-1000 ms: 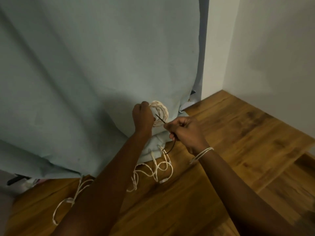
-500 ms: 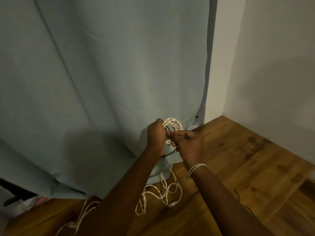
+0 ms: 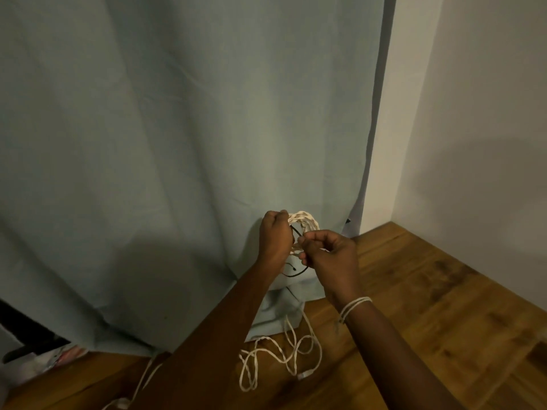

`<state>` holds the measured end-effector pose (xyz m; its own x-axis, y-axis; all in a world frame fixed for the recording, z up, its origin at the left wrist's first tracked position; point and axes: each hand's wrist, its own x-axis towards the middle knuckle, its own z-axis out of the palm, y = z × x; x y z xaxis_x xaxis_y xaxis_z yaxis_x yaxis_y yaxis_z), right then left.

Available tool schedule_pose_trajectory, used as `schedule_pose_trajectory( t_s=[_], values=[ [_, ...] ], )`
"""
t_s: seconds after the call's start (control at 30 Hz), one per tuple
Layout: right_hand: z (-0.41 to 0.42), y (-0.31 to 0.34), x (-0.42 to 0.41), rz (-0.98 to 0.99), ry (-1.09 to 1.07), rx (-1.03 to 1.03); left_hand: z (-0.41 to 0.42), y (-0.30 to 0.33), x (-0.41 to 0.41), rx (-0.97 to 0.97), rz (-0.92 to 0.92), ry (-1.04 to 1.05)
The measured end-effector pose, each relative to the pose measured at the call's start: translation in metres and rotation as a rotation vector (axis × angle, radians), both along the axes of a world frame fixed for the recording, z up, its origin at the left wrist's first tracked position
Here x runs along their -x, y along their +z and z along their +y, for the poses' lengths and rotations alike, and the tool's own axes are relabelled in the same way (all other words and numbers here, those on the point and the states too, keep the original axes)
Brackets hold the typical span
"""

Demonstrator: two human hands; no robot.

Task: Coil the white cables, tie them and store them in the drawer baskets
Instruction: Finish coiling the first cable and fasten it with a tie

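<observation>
curtain (image 3: 177, 143) hung at 10 o'clock | left hand (image 3: 275, 236) gripped the coiled white cable (image 3: 305, 224) at centre | right hand (image 3: 328, 255) pinched a thin dark tie (image 3: 296, 232) just beside the coil | loose cable (image 3: 278, 356) trailed on the wood floor (image 3: 444, 306) at 6 o'clock

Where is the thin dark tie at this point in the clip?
In the head view it sits centre frame: the dark tie runs between the left hand, which holds the coiled white cable, and the right hand pinching it, before the blue curtain.
</observation>
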<state>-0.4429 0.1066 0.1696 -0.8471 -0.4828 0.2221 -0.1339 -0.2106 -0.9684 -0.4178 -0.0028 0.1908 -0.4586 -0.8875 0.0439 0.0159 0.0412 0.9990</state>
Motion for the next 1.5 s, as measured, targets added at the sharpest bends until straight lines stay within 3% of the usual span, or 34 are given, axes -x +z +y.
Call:
schedule_pose_trajectory(
  t_s=[0.2,0.33,0.47,0.6,0.67,0.8,1.03,1.13,1.2,1.27,1.37,1.5],
  values=[
    [-0.010,0.007,-0.004,-0.138,-0.087,0.116,0.007,0.003,0.004,-0.070,0.068,-0.045],
    [-0.007,0.008,-0.007,-0.160,0.023,0.113,0.001,0.000,0.001,0.080,0.039,0.017],
    [0.006,0.006,-0.015,0.036,0.172,0.054,-0.011,-0.001,-0.006,0.180,-0.019,0.069],
    [0.024,0.015,-0.008,0.153,0.508,0.109,-0.023,0.000,-0.012,0.345,-0.103,0.132],
    [0.030,0.028,-0.002,0.301,0.605,0.136,-0.026,-0.002,-0.015,0.431,-0.151,0.117],
    [0.036,0.055,0.011,0.641,0.410,0.029,-0.027,-0.008,-0.017,0.567,-0.210,0.022],
    [0.046,0.077,0.027,0.308,0.200,0.030,-0.015,-0.003,-0.011,0.766,-0.164,-0.058],
    [0.047,0.075,0.035,0.019,0.316,0.051,-0.011,-0.001,-0.011,0.787,-0.107,-0.080],
    [0.048,0.074,0.040,-0.208,0.468,0.175,-0.009,-0.002,-0.011,0.794,-0.092,-0.085],
    [0.050,0.070,0.046,-0.306,0.614,0.336,-0.007,-0.003,-0.011,0.800,-0.069,-0.090],
    [0.054,0.066,0.052,-0.090,0.616,0.341,-0.003,-0.002,-0.013,0.795,-0.044,-0.093],
    [0.048,0.069,0.050,0.220,0.215,0.130,0.002,0.000,-0.013,0.769,-0.012,-0.086]
  ],
)
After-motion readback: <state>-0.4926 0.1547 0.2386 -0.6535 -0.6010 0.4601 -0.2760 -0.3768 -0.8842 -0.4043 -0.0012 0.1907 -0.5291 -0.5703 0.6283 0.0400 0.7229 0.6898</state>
